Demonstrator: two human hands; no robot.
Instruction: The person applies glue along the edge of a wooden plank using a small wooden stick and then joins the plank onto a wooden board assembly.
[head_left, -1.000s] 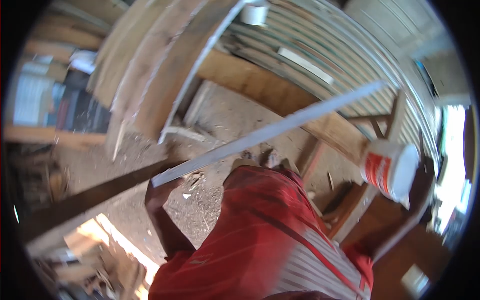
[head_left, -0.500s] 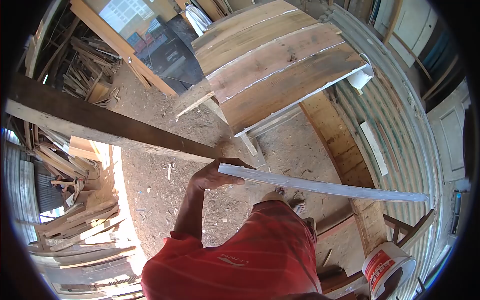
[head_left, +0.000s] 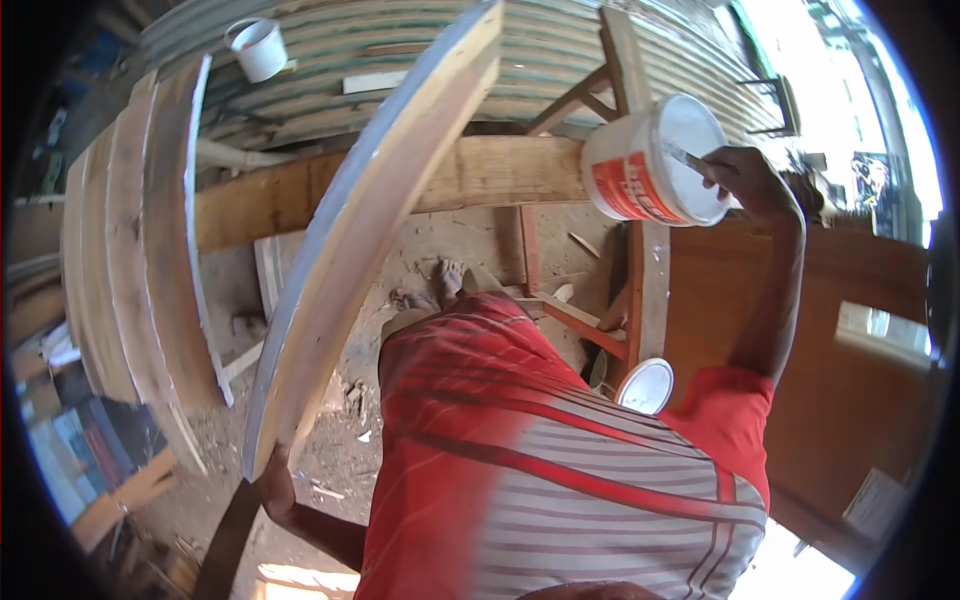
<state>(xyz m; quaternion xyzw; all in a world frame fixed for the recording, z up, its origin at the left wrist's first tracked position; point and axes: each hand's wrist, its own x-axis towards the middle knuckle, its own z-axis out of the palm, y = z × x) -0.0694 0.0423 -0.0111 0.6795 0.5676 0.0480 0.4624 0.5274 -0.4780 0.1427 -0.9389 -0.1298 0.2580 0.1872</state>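
Observation:
A long wooden board [head_left: 345,260] with a grey-white coated edge slants across the view. My left hand [head_left: 276,484] grips its lower end, the fingers partly hidden by the wood. At the upper right, my right hand [head_left: 738,178] is closed on a flat tool [head_left: 680,154], whose end is over the open mouth of a white bucket [head_left: 630,172] with a red label. The bucket holds a pale substance and rests at the end of a wooden beam [head_left: 490,172].
Joined planks [head_left: 130,250] with white seams stand at the left. A small white pail [head_left: 259,50] is on the corrugated sheet [head_left: 330,40]. A round white lid [head_left: 645,386] lies beside my red shirt. Brown panel [head_left: 800,320] at the right; wood scraps on the ground.
The view has turned toward the bucket. The board now slants upward, showing its broad face. My right hand has come into view with the tool at the bucket.

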